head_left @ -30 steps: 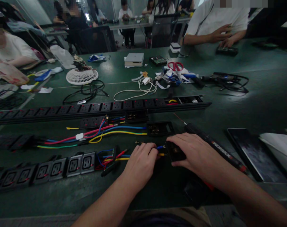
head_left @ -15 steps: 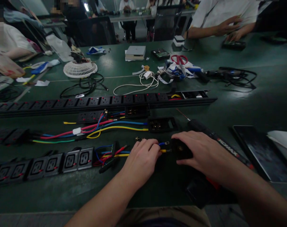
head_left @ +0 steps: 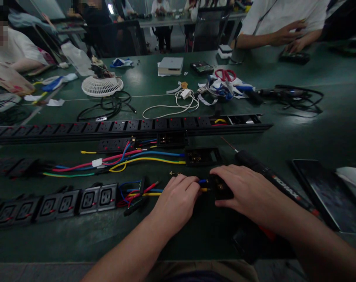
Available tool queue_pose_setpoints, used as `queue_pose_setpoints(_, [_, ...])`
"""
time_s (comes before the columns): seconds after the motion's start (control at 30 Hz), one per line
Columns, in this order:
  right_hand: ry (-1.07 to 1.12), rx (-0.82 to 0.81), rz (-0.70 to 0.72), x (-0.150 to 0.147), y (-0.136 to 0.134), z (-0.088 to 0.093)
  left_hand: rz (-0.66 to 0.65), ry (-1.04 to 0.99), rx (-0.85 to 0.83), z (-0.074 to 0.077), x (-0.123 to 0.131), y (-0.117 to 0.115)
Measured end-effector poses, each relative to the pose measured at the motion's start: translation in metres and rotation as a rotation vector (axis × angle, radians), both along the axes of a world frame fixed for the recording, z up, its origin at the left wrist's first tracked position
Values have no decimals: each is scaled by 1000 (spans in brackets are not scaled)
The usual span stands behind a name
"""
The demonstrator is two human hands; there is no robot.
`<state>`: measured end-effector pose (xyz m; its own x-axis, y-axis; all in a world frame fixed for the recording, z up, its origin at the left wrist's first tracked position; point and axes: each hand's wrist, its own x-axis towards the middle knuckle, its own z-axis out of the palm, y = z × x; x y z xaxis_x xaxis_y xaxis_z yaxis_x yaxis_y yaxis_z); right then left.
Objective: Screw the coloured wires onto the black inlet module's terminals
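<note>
My left hand [head_left: 179, 197] is closed around a blue wire [head_left: 203, 181] and a yellow wire [head_left: 205, 189], whose ends stick out past my fingers. These wires run left to a row of black sockets [head_left: 65, 203] with a small green circuit board [head_left: 141, 186] near its end. In my right hand [head_left: 239, 186] is a black plastic housing [head_left: 220, 188] with brass contacts inside, gripped between thumb and fingers. The wire ends reach the left side of this housing; whether they enter it I cannot tell. Small brass parts [head_left: 174, 173] lie just beyond my left hand.
A second black housing [head_left: 203, 156] with thick wires lies farther back, before a long socket strip [head_left: 119, 126]. An electric screwdriver [head_left: 271, 178] and a dark tablet-like device [head_left: 327, 194] lie at right. Beyond are red-handled scissors [head_left: 224, 75], a white fan grille [head_left: 102, 85] and co-workers.
My right hand has brought the black housing slightly left, closing the gap to the blue and yellow wire ends. My left hand keeps its grip on the wires. The view has shifted slightly.
</note>
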<state>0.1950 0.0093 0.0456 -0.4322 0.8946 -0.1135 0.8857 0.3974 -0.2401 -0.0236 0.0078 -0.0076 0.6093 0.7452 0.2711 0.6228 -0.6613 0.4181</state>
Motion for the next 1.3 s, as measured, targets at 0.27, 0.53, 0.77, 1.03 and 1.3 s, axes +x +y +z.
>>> queue_pose_setpoints(0.27, [-10, 18, 24, -11, 0, -1, -32, -35, 28, -2, 0, 1])
queue_pose_setpoints(0.53, [64, 29, 44, -5, -1, -3, -31, -83, -31, -1, 1, 1])
queue_pose_setpoints(0.77, [52, 21, 102, -8, -4, -1, -30, -102, -32, 1, 0, -2])
queue_pose_setpoints(1.03, [9, -116, 65, -10, 4, 8, 10, -155, -44, -1, 1, -2])
queue_pose_setpoints(1.3, [-5, 9, 109, -11, -2, 5, 30, -101, -33, -1, 2, -3])
